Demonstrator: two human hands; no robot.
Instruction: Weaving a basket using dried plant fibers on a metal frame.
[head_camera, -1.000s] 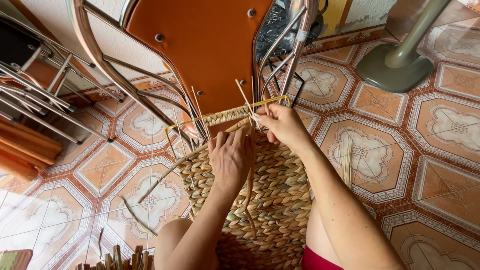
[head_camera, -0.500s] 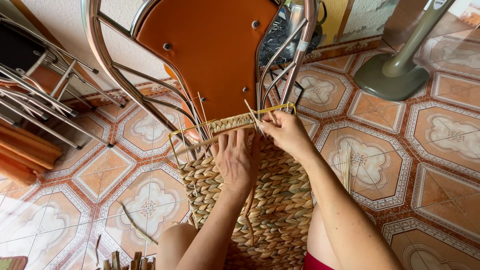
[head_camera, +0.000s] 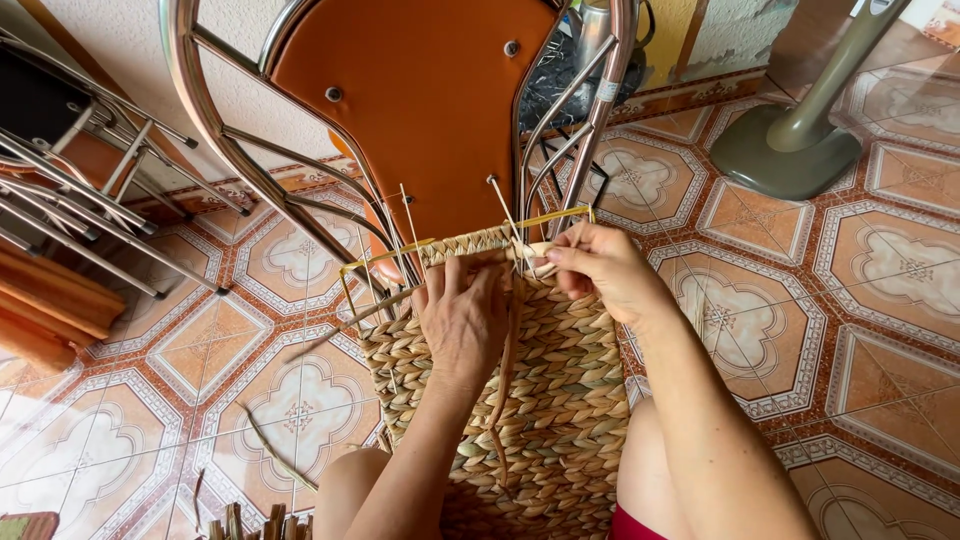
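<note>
Head view: two hands work at the top edge of a woven basket panel, in front of an orange chair.

Head view again, in detail: the left hand (head_camera: 462, 322) lies flat on the weave (head_camera: 560, 400), fingers spread and pressed to the braided rows just under the top edge. The right hand (head_camera: 600, 268) is closed on a pale strand (head_camera: 512, 222) at that edge, thumb and fingers pinched together. A yellow wire frame (head_camera: 560, 215) runs along the top of the weave. The weave rests between the person's knees, leaning toward the chair (head_camera: 420, 110). A green fan base (head_camera: 790, 150) stands on the tiled floor (head_camera: 880, 300), well apart to the right.
</note>
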